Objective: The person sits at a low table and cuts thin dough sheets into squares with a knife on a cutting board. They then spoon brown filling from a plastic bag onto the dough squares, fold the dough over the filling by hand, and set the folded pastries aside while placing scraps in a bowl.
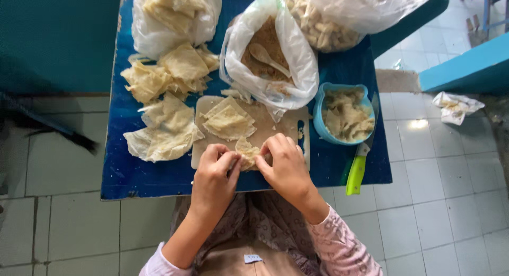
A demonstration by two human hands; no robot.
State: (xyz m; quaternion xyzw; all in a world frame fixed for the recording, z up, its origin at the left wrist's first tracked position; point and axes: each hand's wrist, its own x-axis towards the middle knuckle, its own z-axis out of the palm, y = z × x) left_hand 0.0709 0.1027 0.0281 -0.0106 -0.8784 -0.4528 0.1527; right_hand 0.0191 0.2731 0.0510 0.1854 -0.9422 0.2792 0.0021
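Head view: a small pale wrapper [247,153] is pinched between both hands over the near edge of a white board [275,127]. The left hand [213,176] is curled, its thumb and fingertips closed on the wrapper's left side; the right hand [285,165] is bent over the wrapper's right side, fingers pressed onto it. The hands are set close together, almost touching. A folded square wrapper [229,118] is laid flat on the board just beyond them.

The board is placed on a blue table [122,170]. To the left of the board, loose sheets [165,130] are spread in a heap, and more sheets [164,72] are piled behind, next to a white bag [154,35] holding further sheets. Behind the board, an open clear bag [297,59] of brown filling is seen, with a wooden spoon [265,58] laid in it. A larger bag [328,21] of pale pieces is set at the far right corner. A blue bowl [319,114] of pale scraps is placed right of the board. A green-handled knife [359,167] is laid at the table's right edge, its handle hanging over. Crumpled paper [456,106] is seen on the tiled floor.
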